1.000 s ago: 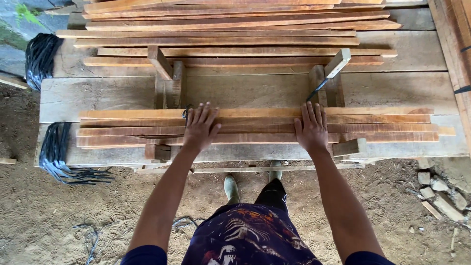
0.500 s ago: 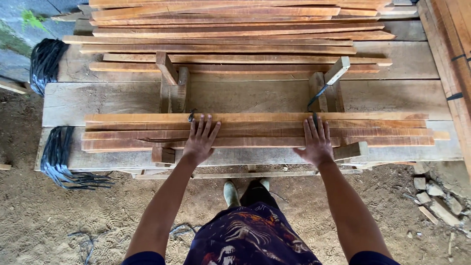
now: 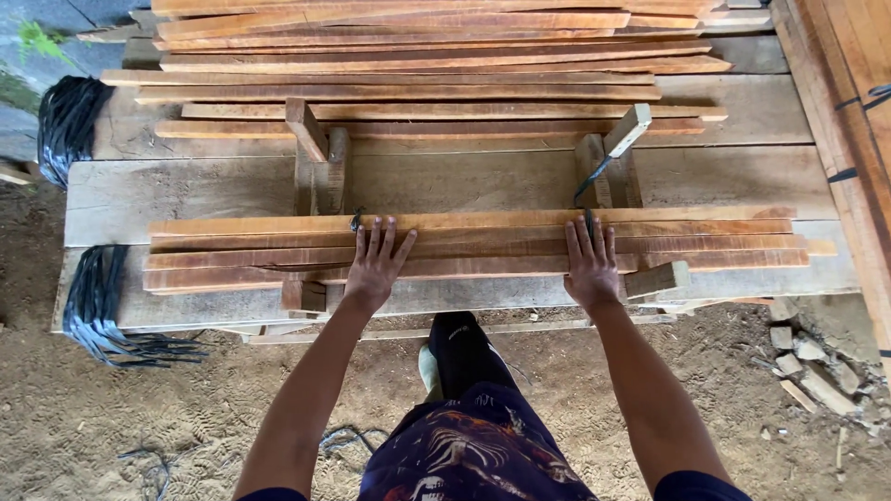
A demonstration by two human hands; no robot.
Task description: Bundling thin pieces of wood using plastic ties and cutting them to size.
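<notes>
Both hands are laid flat and open, well apart, on a low bundle of thin wooden slats point(image 3: 483, 246): left hand point(image 3: 376, 264), right hand point(image 3: 589, 264). Nothing is gripped. Uneven slat ends are noted; slats could slide or splinters be picked up under palm pressure.

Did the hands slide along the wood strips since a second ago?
No. The left hand and right hand lie flat on the bundle of thin strips, each just below an upright wooden block, as before. Only the camera shifted.
</notes>
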